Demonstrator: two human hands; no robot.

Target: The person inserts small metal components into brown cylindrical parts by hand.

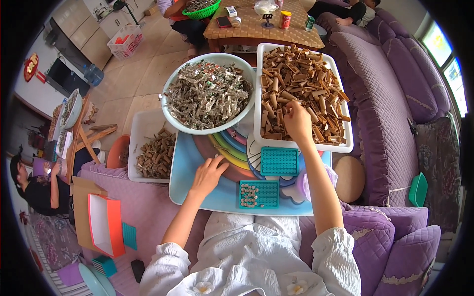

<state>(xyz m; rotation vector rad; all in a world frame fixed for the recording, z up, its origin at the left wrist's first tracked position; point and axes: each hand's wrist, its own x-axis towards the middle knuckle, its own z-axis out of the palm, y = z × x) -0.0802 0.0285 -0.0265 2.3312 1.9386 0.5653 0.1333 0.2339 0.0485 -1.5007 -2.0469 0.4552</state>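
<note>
My right hand [297, 122] reaches into a white tray [257, 93] heaped with small brown half-tube pieces [296, 77]. Its fingers are bent together at the pile, and whatever they pinch is hidden. My left hand [210, 175] rests with fingers stretched and apart on a colourful light-blue tabletop [185, 182], holding nothing. Between my forearms lies a teal grid mould [269, 195] with small round pale pieces in its left cells. A second teal mould [279, 162] sits just beyond it, near my right wrist. A pale basin [170, 108] holds a heap of silvery, wiry parts [207, 93].
Left of the tabletop stands a white bin [140, 126] with brown pieces. An orange-and-white box [106, 224] lies on the sofa. Purple quilted sofas [377, 108] line the right. People sit at the left and beside the far low table [252, 29]; another reclines at far right.
</note>
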